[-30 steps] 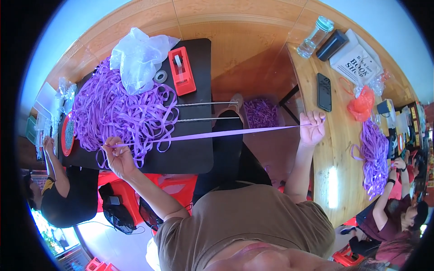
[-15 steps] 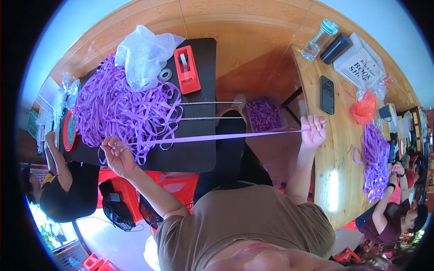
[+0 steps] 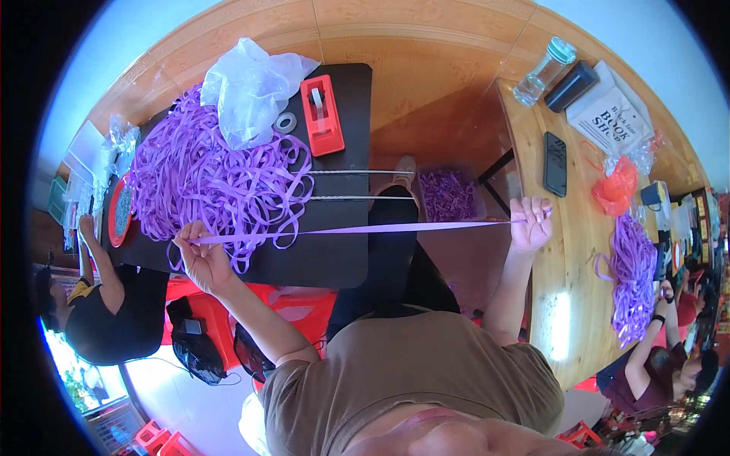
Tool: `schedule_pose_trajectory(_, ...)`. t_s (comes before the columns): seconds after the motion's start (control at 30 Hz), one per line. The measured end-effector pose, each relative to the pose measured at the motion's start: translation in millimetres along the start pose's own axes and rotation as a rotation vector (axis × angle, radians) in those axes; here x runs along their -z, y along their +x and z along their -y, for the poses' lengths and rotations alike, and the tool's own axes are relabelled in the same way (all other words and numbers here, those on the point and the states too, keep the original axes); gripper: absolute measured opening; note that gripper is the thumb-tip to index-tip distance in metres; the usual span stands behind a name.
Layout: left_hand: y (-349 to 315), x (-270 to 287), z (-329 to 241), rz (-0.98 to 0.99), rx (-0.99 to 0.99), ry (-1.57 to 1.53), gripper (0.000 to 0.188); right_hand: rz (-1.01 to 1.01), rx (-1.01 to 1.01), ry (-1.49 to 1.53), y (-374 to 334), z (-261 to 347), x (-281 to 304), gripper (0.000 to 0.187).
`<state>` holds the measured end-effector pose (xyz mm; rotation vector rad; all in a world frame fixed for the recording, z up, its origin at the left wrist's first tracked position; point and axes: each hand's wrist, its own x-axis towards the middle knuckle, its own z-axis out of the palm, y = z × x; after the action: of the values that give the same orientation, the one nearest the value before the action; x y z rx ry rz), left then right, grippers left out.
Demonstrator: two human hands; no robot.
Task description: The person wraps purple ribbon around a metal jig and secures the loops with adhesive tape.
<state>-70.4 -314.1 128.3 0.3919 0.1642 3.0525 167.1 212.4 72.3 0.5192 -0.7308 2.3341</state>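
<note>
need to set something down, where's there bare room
Bare: the dark table right of the ribbon pile, nearer than the rods; the wooden table nearer than the phone, left of the purple bundle. Crowded: under that pile, around the bottle and bag.

Bright light fills the room, and there it is, a hard white glare blazing off the wooden counter (image 3: 582, 251)! Down at the lower left, the bright opening (image 3: 72, 372) blows out toward white, the pale floor (image 3: 171, 387) gleaming beside it. A diagonal shadow darkens the wood-panelled wall (image 3: 411, 49). Mid-frame, the purple ribbon (image 3: 380, 227) reads crisp; outward, straight edges bow, blue haze fringes the rim, corners drop to black.
</note>
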Motion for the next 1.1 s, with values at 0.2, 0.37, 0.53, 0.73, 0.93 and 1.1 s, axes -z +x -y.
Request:
schedule_pose_trajectory(0.2,-3.3,-12.6,10.5,0.087,-0.001,-0.008,0.014,-0.006,-0.013,0.007,1.6,0.4,-0.1,0.013)
schedule_pose_trajectory(0.37,-18.9,-40.4,46.1,0.125,0.176,0.055,0.016,-0.019,-0.044,0.008,5.0,2.3,-3.8,0.015)
schedule_pose_trajectory(0.53,-46.6,-77.4,129.3,0.203,0.310,0.438,0.015,0.014,-0.102,-0.010,12.4,4.4,-24.7,0.017)
schedule_pose_trajectory(0.73,-65.5,-88.2,197.5,0.334,0.612,0.661,0.014,0.204,-0.143,-0.332,23.9,-5.0,-62.6,0.022)
schedule_pose_trajectory(0.93,-89.3,-68.1,219.1,0.338,0.600,1.008,0.020,0.256,-0.500,-0.841,16.4,-53.2,-121.3,0.017)
schedule_pose_trajectory(1.1,-90.7,-77.8,217.6,0.393,0.717,1.039,0.017,0.334,-0.421,-0.881,10.1,-77.6,-124.2,0.019)
